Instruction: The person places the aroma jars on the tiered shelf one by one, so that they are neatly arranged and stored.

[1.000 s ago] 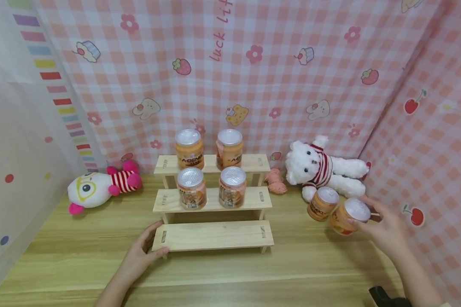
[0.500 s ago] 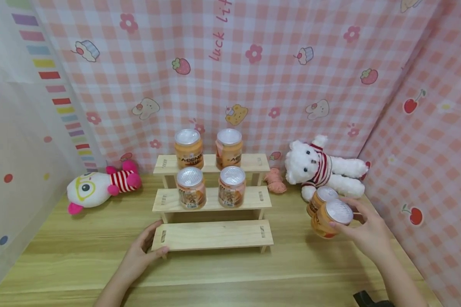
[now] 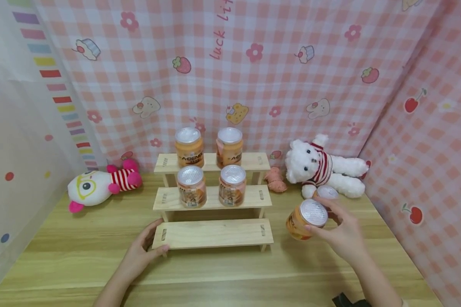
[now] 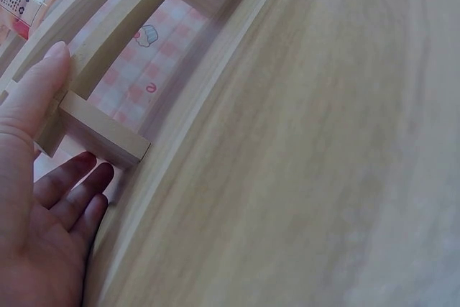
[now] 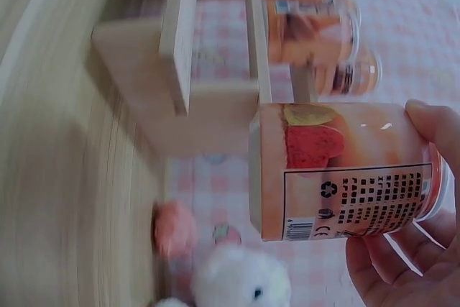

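Note:
My right hand (image 3: 343, 232) grips a clear-lidded orange jar (image 3: 303, 221) near its top, right of the three-tier wooden display stand (image 3: 215, 233). The jar is raised and a little tilted in the head view. The right wrist view shows its label with small print and a barcode (image 5: 298, 229). My left hand (image 3: 140, 251) holds the left end of the stand's lowest shelf, thumb at the front corner. In the left wrist view the thumb (image 4: 43, 88) presses the shelf edge, while several fingers hang loosely below. No jar stands on that lowest tier.
Two jars (image 3: 192, 187) stand on the middle tier and two (image 3: 189, 149) on the top. Another jar (image 3: 328, 192) is partly hidden behind my right hand. A white teddy bear (image 3: 319, 166), a pink lump (image 3: 275, 180) and a panda-like plush (image 3: 100, 187) lie by the curtain.
My right hand has carried the jar leftward, from beside the other jar toward the stand, passing in front of that jar. My left hand has stayed on the lowest shelf.

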The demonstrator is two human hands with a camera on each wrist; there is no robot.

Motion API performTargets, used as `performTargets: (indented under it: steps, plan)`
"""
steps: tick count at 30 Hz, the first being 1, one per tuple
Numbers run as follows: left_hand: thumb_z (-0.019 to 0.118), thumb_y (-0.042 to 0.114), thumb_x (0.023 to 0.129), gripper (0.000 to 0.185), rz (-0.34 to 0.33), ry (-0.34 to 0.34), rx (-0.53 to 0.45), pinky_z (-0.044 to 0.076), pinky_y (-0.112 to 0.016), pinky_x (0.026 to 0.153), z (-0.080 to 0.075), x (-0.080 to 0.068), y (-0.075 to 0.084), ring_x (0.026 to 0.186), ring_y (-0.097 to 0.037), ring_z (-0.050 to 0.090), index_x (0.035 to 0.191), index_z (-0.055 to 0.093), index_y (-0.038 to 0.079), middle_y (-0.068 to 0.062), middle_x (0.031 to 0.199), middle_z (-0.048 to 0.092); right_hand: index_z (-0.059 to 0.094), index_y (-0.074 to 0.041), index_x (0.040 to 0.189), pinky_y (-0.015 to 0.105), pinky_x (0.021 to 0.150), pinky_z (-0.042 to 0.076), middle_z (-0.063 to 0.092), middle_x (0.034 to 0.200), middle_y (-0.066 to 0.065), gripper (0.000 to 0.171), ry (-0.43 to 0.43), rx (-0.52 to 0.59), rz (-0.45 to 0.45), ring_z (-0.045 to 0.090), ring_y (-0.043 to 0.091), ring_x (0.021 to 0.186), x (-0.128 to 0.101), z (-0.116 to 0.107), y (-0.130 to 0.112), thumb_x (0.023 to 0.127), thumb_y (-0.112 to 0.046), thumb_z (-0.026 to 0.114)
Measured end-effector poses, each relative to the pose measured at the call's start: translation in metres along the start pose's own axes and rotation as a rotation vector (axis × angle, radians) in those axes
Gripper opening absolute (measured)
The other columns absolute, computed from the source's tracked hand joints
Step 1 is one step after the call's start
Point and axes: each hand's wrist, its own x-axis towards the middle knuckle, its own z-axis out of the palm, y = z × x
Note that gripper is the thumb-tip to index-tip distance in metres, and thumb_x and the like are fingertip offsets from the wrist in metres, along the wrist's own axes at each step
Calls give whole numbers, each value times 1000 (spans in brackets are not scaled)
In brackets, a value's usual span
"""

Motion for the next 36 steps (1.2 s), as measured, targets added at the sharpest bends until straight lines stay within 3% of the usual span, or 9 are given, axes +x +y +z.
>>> performTargets:
  steps: [3,10,20,23,26,29,36]
  plan:
    - [78,13,81,73,6,1,5,31,-9,94,0,0,0,127,-19,40,144,40,8,-19,144,42,63,-1,122,13,77,46,62,111,10,68,-10,30,-24,56,4,91,0,9,-7,59,6,88]
    - [78,14,81,73,4,-4,9,30,-8,94,-1,-1,2,130,-34,35,144,40,7,-20,144,41,63,-4,123,16,78,46,62,110,8,71,-65,109,-48,56,9,93,1,31,-21,58,5,89]
    - [78,15,81,74,-10,-3,18,30,-8,93,0,-1,3,129,-33,37,144,40,7,-21,143,42,63,-4,123,21,81,48,62,108,3,68,-140,224,-68,57,13,95,3,62,-45,61,-3,90]
    - [78,14,81,73,-6,0,16,31,-9,94,1,0,3,128,-27,39,144,40,7,-20,142,43,63,-8,124,23,85,47,62,112,1,68,-164,232,-61,57,14,100,3,72,-51,61,-8,91]
    - [78,13,81,73,1,2,15,32,-10,94,1,0,2,124,-13,42,144,40,7,-20,142,44,63,-9,124,25,88,47,62,114,1,69,-184,245,-79,57,16,102,3,83,-55,61,-10,91]
    - [77,13,81,72,8,6,20,31,-10,94,1,1,2,120,-2,41,143,41,7,-20,142,44,63,-6,124,27,88,48,62,115,3,70,-203,275,-101,57,18,103,3,94,-61,60,-8,91]
    - [77,11,81,73,16,10,13,32,-9,94,1,0,1,118,2,41,143,40,5,-21,142,43,63,-6,124,30,82,48,62,112,0,70,-240,303,-122,57,17,101,6,120,-75,61,-12,91]
